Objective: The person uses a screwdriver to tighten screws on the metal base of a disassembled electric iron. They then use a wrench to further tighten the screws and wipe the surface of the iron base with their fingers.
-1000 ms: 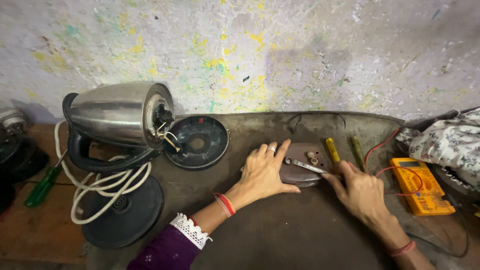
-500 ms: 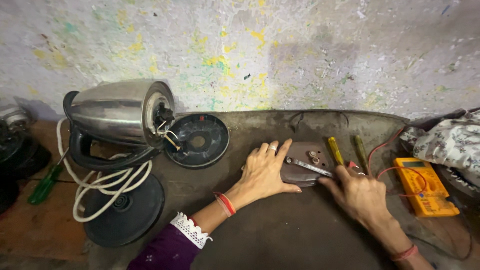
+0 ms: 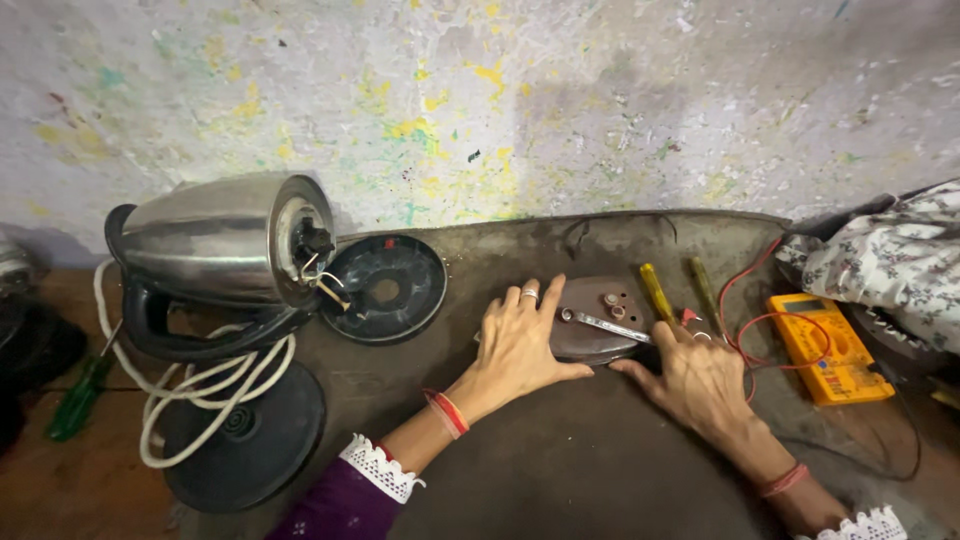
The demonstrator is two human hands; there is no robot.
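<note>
holding a brown round plate flat on the dark mat, the left hand lies open, palm down, on the plate's left edge. the right hand is closed around a small spanner, its head set on a nut near the plate's middle. this looks like the nut-turning step; the next move seems to call for a steady twist while the plate stays pinned. a kettle lies tipped at left, a yellow meter at right.
</note>
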